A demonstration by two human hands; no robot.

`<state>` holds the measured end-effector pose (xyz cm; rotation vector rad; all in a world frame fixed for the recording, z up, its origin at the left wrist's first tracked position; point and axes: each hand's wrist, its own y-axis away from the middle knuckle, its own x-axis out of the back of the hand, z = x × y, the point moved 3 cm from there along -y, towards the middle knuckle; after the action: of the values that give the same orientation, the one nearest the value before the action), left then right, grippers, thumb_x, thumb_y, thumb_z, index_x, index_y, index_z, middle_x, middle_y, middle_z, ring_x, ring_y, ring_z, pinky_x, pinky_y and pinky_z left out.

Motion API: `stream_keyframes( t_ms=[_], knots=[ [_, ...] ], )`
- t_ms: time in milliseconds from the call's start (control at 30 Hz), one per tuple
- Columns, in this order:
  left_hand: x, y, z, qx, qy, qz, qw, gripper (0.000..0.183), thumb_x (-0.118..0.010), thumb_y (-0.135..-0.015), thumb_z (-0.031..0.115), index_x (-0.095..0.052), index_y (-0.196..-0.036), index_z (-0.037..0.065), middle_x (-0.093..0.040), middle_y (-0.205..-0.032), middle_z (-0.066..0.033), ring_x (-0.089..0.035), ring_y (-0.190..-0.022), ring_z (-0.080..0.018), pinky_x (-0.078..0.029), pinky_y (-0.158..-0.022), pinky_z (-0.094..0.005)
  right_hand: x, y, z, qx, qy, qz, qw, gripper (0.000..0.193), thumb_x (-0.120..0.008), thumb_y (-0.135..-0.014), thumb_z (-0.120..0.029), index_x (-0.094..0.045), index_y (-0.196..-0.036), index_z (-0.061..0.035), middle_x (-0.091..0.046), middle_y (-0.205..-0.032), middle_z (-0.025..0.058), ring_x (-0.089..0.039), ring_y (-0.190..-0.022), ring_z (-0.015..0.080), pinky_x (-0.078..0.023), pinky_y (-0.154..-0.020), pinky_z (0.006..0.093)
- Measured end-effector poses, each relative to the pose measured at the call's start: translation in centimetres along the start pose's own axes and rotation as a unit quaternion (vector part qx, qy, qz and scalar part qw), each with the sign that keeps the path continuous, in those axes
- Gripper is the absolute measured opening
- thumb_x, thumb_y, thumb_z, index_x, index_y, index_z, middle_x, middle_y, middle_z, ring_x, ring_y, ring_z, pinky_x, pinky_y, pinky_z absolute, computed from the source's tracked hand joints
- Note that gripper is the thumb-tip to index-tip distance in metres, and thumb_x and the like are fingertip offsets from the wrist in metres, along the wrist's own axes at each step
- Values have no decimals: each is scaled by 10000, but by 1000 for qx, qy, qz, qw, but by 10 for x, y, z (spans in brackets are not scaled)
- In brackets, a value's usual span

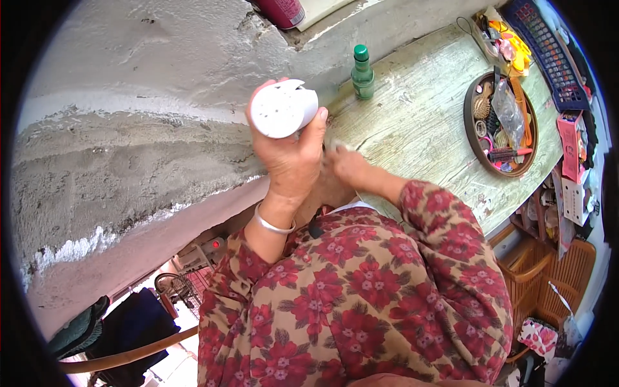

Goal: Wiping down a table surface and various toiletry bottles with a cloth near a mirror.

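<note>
While the left hand (290, 158) is raised in front of the rough grey wall (129, 148), its fingers (317, 122) wrap around a white round container (282, 109), whose flat white end faces the camera, with a small notch at its upper edge. A silver bangle (273, 225) circles that wrist. Just beside it, lower and to the right, the right hand (347, 164) rests on the edge of the pale green, worn wooden desk (419, 122); its fingers are bunched over something small and light, though what they pinch cannot be told. Both sleeves (425, 213) are of red-flowered cloth. Farther up the desk, near the wall, a small green bottle (362, 72) with a green cap stands upright, well apart from the hands. Toward the desk's right end lies a dark round tray (469, 126) filled with combs, brushes and a clear plastic bag. Beyond it sits a blue plastic basket (548, 51), and wicker chairs (548, 277) stand below the desk.
</note>
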<state>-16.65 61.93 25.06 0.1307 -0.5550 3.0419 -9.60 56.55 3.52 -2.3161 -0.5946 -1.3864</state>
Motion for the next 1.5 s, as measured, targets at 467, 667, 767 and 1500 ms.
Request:
stream_keyframes(
  t_ms=[467,667,767,1500],
  knots=[
    [-3,8,-60,81,-176,38,980,600,-720,-665,19,-386,-1162,4,-534,-1052,-130,-552,-969,-204,-480,-803,-317,78,14,28,-190,-125,-3,974,321,-544,-755,-109,-599,-1072,-105,-544,-930,172,-574,-867,353,-483,-741,416],
    [-14,2,13,-27,29,57,998,495,-710,-710,-45,-475,-1142,12,-552,-1104,-92,-551,-941,-155,-465,-828,-282,72,-24,42,-245,-143,182,942,384,-536,-763,-65,-553,-1143,-114,-508,-1035,194,-567,-876,370,-487,-760,427],
    [-11,-5,44,-81,42,44,995,538,-658,-720,-96,-426,-1195,2,-521,-1181,-166,-548,-1012,-205,-483,-855,-306,72,-49,46,-265,-114,257,922,379,-556,-746,-72,-566,-1124,-89,-533,-1046,188,-567,-886,369,-489,-760,431],
    [15,-6,33,-32,-40,15,999,456,-633,-760,-68,-448,-1170,7,-515,-1187,-143,-582,-958,-193,-578,-702,-334,70,-82,3,-134,-74,-208,966,263,-609,-676,-133,-691,-901,-25,-653,-956,188,-634,-918,314,-512,-754,386]
  ],
)
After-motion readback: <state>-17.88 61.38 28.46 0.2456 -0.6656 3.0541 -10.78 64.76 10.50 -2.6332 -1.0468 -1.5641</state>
